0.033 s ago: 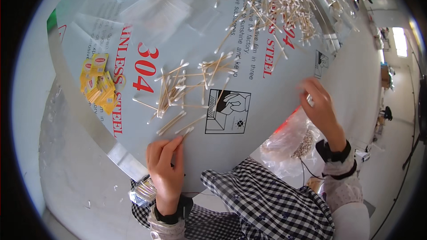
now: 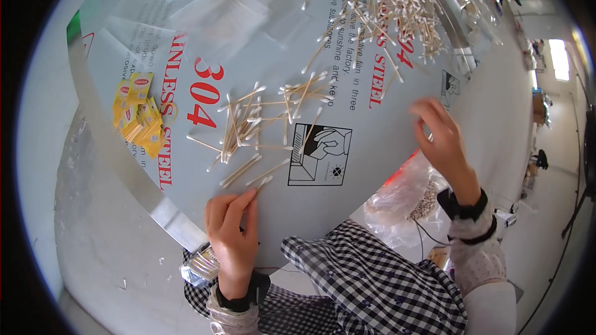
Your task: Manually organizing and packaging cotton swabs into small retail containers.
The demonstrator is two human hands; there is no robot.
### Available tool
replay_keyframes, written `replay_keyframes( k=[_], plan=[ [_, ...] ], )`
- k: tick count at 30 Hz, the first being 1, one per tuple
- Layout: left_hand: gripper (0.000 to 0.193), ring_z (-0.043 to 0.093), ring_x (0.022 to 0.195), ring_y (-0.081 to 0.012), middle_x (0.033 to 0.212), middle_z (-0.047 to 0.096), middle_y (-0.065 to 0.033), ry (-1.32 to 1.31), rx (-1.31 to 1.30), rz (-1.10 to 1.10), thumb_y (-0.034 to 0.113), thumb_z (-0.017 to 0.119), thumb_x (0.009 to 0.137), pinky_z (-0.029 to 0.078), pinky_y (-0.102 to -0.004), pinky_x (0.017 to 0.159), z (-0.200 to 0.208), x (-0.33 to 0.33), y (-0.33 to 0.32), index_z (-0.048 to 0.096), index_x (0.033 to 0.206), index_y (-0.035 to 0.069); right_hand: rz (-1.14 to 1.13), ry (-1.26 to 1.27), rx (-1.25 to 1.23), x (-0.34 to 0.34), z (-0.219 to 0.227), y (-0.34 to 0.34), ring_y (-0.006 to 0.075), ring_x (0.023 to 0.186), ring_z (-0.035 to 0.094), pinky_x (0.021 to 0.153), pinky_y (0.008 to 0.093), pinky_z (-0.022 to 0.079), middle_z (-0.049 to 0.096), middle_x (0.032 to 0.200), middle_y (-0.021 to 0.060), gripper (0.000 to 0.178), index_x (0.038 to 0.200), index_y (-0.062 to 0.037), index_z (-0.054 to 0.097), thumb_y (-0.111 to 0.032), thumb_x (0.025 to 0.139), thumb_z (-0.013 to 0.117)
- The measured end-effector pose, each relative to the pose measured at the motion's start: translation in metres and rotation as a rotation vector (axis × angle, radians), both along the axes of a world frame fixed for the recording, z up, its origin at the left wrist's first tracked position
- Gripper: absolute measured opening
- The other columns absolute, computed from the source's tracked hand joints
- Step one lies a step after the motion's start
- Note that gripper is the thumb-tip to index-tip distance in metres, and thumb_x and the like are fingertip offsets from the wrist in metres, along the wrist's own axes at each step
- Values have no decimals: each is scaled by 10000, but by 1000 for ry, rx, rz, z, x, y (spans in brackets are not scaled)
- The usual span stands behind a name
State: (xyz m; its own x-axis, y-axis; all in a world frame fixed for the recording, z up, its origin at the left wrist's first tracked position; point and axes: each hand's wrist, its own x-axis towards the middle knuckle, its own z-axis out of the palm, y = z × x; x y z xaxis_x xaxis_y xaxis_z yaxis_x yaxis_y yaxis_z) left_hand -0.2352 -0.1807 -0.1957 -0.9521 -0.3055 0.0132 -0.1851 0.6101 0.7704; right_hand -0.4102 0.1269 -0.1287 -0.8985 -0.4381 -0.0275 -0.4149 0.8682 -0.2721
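Near the table's front edge, my left hand (image 2: 232,226) is closed, its thumb and fingers pinching a few cotton swabs (image 2: 264,182) whose white tips stick out past the fingertips. Just beyond it lies a loose scatter of cotton swabs (image 2: 239,127), some crossing one another. My right hand (image 2: 441,141) hovers over the right side of the table, fingers bent, with a gap between thumb and forefinger and nothing visible between them. A large heap of cotton swabs (image 2: 397,0) lies at the far right, beyond that hand.
Small yellow packets (image 2: 139,118) are piled at the left table edge. Clear plastic bags (image 2: 217,12) lie at the far left. A plastic bag of swabs (image 2: 403,201) sits below my right hand. The grey table (image 2: 279,211) has a metal rim; checkered cloth (image 2: 372,273) covers my lap.
My right hand has shifted slightly to the left. My left hand keeps its pinch on the swabs, and the swabs on the table lie as before.
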Motion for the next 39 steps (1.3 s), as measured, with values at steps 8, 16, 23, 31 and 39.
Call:
replay_keyframes(
  k=[8,16,23,31,39],
  plan=[
    [194,563,771,-240,854,592,-86,52,7,-25,-50,726,772,468,-331,684,0,-3,-1,708,957,6,466,107,176,-62,-19,-42,289,795,578,666,397,481,584,809,88,172,868,-35,534,52,742,613],
    [226,567,770,-261,842,595,-76,66,33,-13,-45,735,734,465,-367,697,-2,-2,-3,709,949,22,-77,-1011,-875,17,10,-89,172,870,669,767,285,514,578,879,49,158,1004,11,574,72,859,592],
    [245,564,770,-259,851,585,-75,79,26,-24,-51,732,728,464,-362,693,-2,-1,-3,710,960,25,-102,-1141,-948,31,14,-94,205,890,675,792,319,558,544,942,63,235,1152,59,563,68,917,575],
    [250,562,770,-255,850,589,-73,70,27,-24,-55,737,724,464,-358,684,-3,-2,-2,714,958,27,-157,-1177,-1037,33,10,-87,215,924,674,835,342,572,548,968,74,155,1088,31,553,37,938,590],
    [211,559,765,-221,872,583,-82,80,0,-52,-82,720,768,482,-306,659,-2,-4,-2,704,962,-3,-206,-1160,-1030,30,11,-86,219,914,678,808,346,577,584,990,90,164,1079,9,544,49,930,598]
  ],
)
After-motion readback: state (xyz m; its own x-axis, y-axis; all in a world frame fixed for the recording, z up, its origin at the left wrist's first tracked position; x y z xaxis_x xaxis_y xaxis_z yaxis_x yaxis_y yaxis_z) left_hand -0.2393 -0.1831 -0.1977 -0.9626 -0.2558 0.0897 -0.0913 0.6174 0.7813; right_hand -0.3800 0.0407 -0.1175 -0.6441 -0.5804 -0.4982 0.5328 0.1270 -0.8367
